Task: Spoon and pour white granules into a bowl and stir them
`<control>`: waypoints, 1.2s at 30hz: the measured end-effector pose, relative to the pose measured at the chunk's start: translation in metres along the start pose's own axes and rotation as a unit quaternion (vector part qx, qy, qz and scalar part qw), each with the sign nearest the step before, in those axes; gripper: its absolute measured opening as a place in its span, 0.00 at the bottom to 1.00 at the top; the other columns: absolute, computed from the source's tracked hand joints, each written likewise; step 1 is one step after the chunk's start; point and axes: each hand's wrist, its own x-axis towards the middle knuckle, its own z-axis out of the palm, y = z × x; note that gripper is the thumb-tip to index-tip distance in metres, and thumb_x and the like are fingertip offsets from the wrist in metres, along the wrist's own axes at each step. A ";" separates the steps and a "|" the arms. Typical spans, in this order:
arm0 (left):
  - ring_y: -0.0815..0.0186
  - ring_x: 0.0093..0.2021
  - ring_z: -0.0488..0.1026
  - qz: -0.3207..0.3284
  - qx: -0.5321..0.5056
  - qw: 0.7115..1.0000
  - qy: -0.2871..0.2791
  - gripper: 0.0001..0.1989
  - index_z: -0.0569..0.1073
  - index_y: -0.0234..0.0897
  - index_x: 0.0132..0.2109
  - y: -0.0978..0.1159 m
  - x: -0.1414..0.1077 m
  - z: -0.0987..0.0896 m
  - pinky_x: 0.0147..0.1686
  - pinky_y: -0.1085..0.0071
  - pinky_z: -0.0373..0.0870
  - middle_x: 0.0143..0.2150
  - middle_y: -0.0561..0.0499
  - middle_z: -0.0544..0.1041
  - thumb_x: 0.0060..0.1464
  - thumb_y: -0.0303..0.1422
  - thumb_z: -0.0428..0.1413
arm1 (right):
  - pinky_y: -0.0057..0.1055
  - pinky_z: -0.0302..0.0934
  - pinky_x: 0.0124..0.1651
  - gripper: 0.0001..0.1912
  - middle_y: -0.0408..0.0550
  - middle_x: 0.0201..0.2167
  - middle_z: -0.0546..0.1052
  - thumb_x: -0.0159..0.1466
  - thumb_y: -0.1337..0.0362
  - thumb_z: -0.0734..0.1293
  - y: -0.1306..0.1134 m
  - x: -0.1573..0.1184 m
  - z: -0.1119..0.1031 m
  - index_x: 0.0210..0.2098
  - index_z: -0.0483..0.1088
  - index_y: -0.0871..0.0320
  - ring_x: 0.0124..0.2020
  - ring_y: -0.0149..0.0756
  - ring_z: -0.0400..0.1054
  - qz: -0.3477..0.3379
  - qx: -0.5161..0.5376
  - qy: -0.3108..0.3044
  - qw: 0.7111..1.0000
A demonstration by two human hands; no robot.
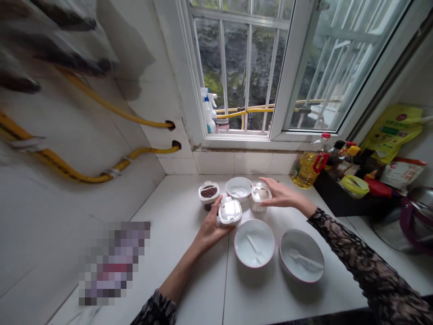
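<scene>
Fingers (215, 207) of left hand (207, 231) held a white-lidded jar (230, 212); right hand (283, 195) had its fingers around a pale-filled jar (260, 203). Dark-filled jar (209, 192) sat just beyond left fingers.

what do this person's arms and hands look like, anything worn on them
The left sleeve and right sleeve are see-through black lace with a leafy or floral-looking pattern, both ending short of the wrists. The left grip and right grip are ungloved human hands.
</scene>
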 end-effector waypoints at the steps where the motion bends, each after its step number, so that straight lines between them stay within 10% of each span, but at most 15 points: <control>1: 0.52 0.57 0.74 -0.002 -0.002 1.000 0.001 0.49 0.50 0.40 0.69 -0.001 0.000 0.000 0.56 0.55 0.70 0.58 0.41 0.74 0.45 0.34 0.66 | 0.52 0.56 0.63 0.53 0.66 0.67 0.59 0.53 0.54 0.76 -0.003 0.009 0.002 0.70 0.49 0.61 0.65 0.61 0.58 -0.012 -0.021 -0.030 0.999; 17: 0.51 0.55 0.75 -0.014 0.003 1.000 0.000 0.50 0.50 0.37 0.70 -0.007 0.001 0.001 0.53 0.58 0.73 0.56 0.41 0.74 0.44 0.36 0.66 | 0.46 0.63 0.53 0.55 0.61 0.57 0.63 0.49 0.61 0.76 0.003 0.019 0.014 0.70 0.48 0.58 0.54 0.57 0.66 0.012 -0.034 -0.041 0.999; 36: 0.50 0.55 0.75 -0.023 0.006 1.000 -0.004 0.51 0.49 0.40 0.70 -0.008 0.001 0.003 0.52 0.57 0.73 0.57 0.41 0.74 0.44 0.38 0.66 | 0.49 0.58 0.59 0.56 0.61 0.56 0.63 0.49 0.60 0.75 0.061 -0.092 -0.008 0.71 0.46 0.60 0.57 0.57 0.64 0.096 -0.043 -0.046 0.993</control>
